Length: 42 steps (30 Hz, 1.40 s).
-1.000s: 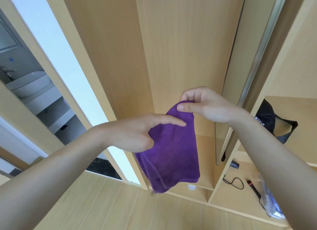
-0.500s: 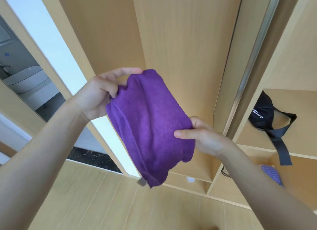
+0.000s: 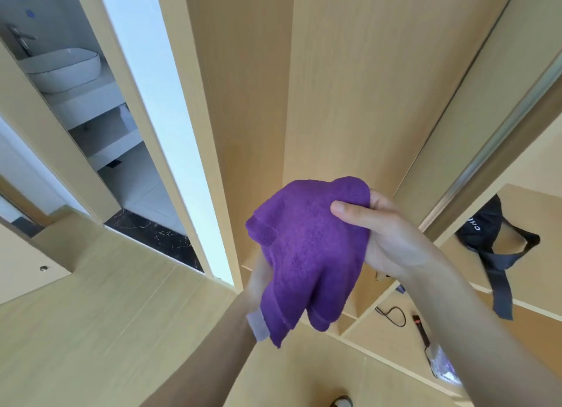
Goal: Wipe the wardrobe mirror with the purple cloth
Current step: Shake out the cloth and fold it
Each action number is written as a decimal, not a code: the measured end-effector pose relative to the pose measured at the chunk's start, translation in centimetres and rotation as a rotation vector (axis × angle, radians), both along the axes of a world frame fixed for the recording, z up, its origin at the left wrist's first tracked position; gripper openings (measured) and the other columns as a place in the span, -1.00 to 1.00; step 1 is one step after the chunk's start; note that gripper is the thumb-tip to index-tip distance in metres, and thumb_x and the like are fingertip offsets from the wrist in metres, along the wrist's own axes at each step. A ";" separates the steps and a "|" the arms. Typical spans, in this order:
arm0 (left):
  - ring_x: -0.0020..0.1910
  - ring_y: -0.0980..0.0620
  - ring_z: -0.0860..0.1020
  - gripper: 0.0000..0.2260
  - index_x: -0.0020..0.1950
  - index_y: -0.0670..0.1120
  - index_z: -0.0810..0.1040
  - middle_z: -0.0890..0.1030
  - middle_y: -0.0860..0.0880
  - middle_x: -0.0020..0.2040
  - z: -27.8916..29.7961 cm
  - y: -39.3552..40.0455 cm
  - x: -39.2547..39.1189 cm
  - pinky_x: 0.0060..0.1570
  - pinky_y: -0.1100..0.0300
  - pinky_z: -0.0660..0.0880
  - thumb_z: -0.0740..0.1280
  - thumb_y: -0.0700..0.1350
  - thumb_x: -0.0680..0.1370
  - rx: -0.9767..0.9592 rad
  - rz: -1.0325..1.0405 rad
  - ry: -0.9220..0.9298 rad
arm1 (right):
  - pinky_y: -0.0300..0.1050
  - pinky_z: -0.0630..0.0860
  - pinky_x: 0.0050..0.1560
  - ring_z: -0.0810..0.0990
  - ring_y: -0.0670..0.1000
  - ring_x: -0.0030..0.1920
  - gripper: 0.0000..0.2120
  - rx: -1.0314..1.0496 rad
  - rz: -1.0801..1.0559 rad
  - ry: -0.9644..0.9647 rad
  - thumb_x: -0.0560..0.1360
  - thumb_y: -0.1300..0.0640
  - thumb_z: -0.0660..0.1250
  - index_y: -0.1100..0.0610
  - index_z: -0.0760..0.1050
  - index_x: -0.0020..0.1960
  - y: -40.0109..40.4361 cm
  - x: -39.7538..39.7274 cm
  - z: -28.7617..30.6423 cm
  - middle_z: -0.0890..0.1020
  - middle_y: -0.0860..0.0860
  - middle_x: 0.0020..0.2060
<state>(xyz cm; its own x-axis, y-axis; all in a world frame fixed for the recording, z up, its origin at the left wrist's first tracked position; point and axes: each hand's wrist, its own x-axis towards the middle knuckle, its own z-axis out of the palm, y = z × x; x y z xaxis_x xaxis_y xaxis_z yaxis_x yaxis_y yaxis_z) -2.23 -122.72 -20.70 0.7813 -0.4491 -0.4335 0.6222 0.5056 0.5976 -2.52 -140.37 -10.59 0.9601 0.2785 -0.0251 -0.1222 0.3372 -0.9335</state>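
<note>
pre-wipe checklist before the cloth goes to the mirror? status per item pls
1. Purple cloth in hand: ok, the right hand pinches its top.
2. Left hand grip: cannot tell, it is behind the cloth and blurred.
3. Cloth folded into a pad: not ok, it hangs bunched.
4. Cloth on the mirror: not ok, it is held in the air.
5. Mirror surface located: cannot tell.

Two bare forearms, no sleeves, hands [image 3: 392, 239] without rings

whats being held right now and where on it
The purple cloth: the right hand pinches its upper right edge, thumb in front. The left hand is mostly hidden behind it; its hold is unclear.
</note>
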 end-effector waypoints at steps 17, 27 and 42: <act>0.13 -0.14 0.58 -0.64 0.31 -0.26 0.55 0.65 -0.17 0.12 -1.4 2.2 1.5 0.12 -0.01 0.57 0.39 -0.08 0.58 0.263 0.088 -0.204 | 0.02 0.62 -0.01 0.73 0.09 -0.07 -0.87 -0.688 -0.125 0.181 0.59 0.16 0.35 0.10 0.69 0.00 -3.7 0.3 -4.4 0.75 0.05 -0.11; -0.11 -0.02 0.70 -0.82 0.02 -0.12 0.68 0.75 -0.01 -0.13 2.4 3.8 3.9 0.03 -0.09 0.64 0.52 -0.29 0.45 0.994 -0.036 -0.625 | -0.04 0.54 0.00 0.59 0.03 -0.03 -0.77 -1.108 -0.470 -0.033 0.48 -0.06 0.47 0.12 0.68 -0.11 -3.1 0.0 -8.1 0.63 -0.02 -0.05; 0.12 -0.13 0.62 -0.63 0.30 -0.23 0.55 0.65 -0.17 0.14 5.4 0.9 14.7 0.14 0.02 0.54 0.35 -0.01 0.60 0.393 0.002 -0.408 | -0.25 0.56 -0.03 0.65 -0.13 0.07 -0.46 -0.414 -0.281 -0.120 0.47 0.19 0.44 -0.14 0.38 0.36 -4.0 5.7 -4.3 0.63 -0.15 0.11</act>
<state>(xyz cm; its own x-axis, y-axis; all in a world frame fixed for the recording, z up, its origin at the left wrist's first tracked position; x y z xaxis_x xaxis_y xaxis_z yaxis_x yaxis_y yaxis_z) 12.46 -121.85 -15.33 0.9214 -0.3127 -0.2308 0.3007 0.1974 0.9331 3.15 -144.41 -14.91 0.9993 -0.0007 0.0364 0.0363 -0.0590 -0.9976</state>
